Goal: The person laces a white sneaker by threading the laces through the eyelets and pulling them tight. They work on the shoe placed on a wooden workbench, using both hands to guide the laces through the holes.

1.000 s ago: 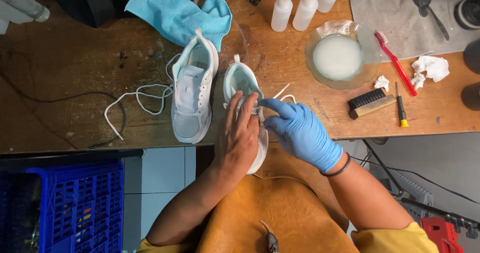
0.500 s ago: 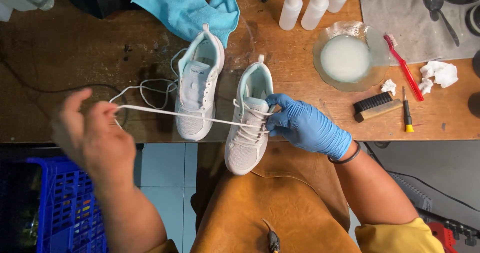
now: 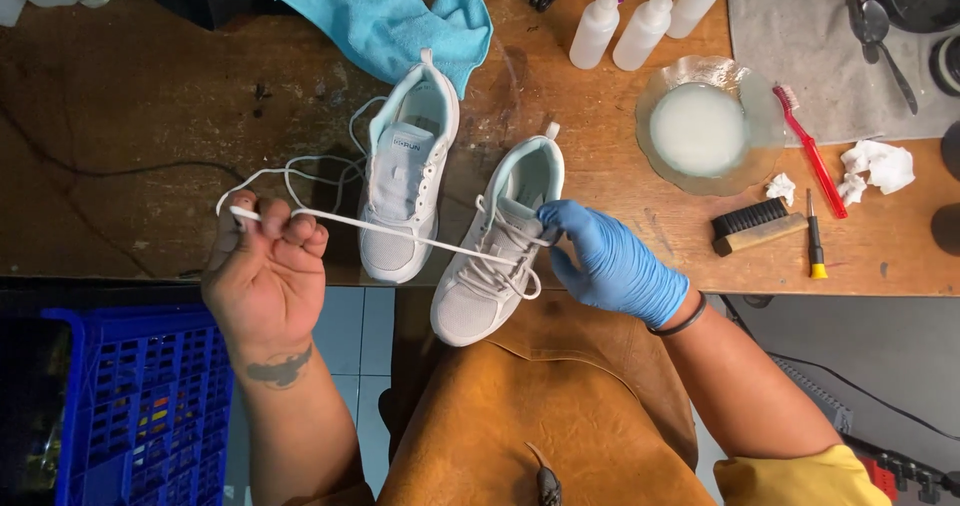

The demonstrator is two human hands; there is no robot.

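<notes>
Head view: bare left hand [image 3: 262,271] fisted around the end of a white flat shoelace [image 3: 400,231], pulled taut across to the near white mesh sneaker with pale mint lining [image 3: 495,251]. That sneaker sits at the front edge of the worn wooden workbench [image 3: 130,136], toe overhanging. Blue-gloved right hand [image 3: 610,256] pinches the sneaker's tongue area – fingers closed on it. Second matching sneaker [image 3: 408,181] lies just left, unlaced, under the taut lace. Glass bowl of milky liquid [image 3: 700,126] – well right.
</notes>
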